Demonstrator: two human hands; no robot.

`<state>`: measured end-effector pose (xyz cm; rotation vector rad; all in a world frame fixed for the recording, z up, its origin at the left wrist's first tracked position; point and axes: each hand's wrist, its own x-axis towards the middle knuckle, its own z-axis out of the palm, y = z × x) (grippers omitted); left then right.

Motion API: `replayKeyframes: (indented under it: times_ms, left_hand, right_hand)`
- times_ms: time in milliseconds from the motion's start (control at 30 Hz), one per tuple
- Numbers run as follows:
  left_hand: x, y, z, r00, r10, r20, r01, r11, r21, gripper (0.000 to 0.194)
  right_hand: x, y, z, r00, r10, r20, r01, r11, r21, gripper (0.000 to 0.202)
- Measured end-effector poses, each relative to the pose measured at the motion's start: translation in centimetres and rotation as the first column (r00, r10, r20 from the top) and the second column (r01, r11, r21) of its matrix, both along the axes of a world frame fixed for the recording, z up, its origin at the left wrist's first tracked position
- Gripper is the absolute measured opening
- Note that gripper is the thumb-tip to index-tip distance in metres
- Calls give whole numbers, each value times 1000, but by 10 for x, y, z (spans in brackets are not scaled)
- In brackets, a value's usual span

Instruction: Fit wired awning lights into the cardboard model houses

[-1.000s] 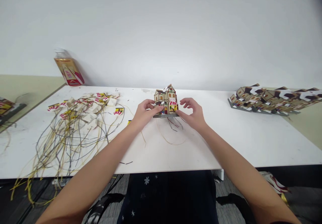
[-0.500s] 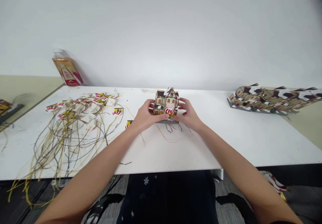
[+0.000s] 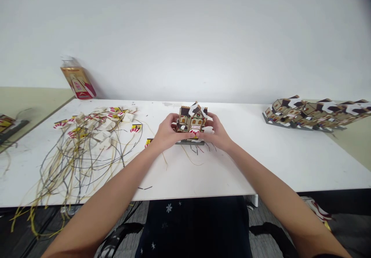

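Note:
A miniature house (image 3: 192, 120) with snowy roofs, lit-looking windows and a red-and-white striped awning is between my hands over the white table (image 3: 197, 176). My left hand (image 3: 169, 134) grips its left side, and my right hand (image 3: 216, 134) grips its right side. Both thumbs meet at the front, close to the awning, partly covering the lower wall. The fingers behind the house are largely hidden. Thin dark and yellow wires show on the table in front of the grey base.
To the left lies a tangled heap of wired striped awning pieces (image 3: 104, 130). A bottle (image 3: 77, 82) leans at the back left against the wall. Several similar houses (image 3: 313, 113) form a row at the right. Part of another house (image 3: 10, 124) shows at far left.
The house has tilted so that more of its roof shows, and its base has shifted slightly left. Both hands keep their hold in nearly the same place.

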<state>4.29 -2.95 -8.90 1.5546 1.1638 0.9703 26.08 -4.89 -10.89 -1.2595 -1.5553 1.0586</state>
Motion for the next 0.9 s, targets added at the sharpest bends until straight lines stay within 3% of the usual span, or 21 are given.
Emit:
replayKeyframes:
  times_ms: [700,900]
  left_hand:
    - [0,-1,2,999,26,-38,-25,999,38,64]
    - [-2,-1,4,998,-51,-34,51,999,13,78]
  right_hand:
    - [-1,3,-5,992,-58,113,56,998,23,91]
    - [0,3,-6,994,-64,92,60,997,50,91]
